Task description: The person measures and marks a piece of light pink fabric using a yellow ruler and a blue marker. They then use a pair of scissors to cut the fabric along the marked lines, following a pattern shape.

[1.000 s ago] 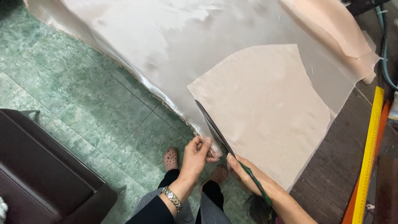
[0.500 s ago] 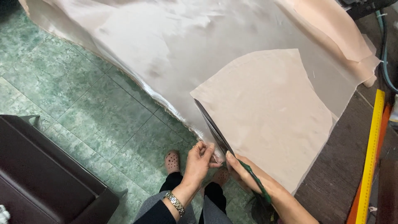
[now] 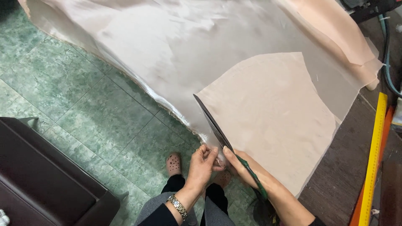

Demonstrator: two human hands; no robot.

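Note:
A wide sheet of shiny pale fabric (image 3: 167, 46) lies over the table and hangs off its near edge. A beige paper pattern piece (image 3: 272, 113) rests on top of it. My right hand (image 3: 243, 169) grips large dark scissors (image 3: 211, 121) with green handles, blades running along the pattern's left edge. My left hand (image 3: 202, 165), a metal watch on its wrist, pinches the fabric's edge right beside the scissors.
A yellow ruler (image 3: 374, 155) lies along the dark wooden table (image 3: 347, 167) at the right, with an orange strip beside it. A dark sofa (image 3: 37, 175) stands at lower left on the green tiled floor (image 3: 83, 109). My feet in perforated slippers (image 3: 173, 163) show below.
The scissors blades have advanced a little along the pattern's edge, and both hands have stayed at the fabric's near edge.

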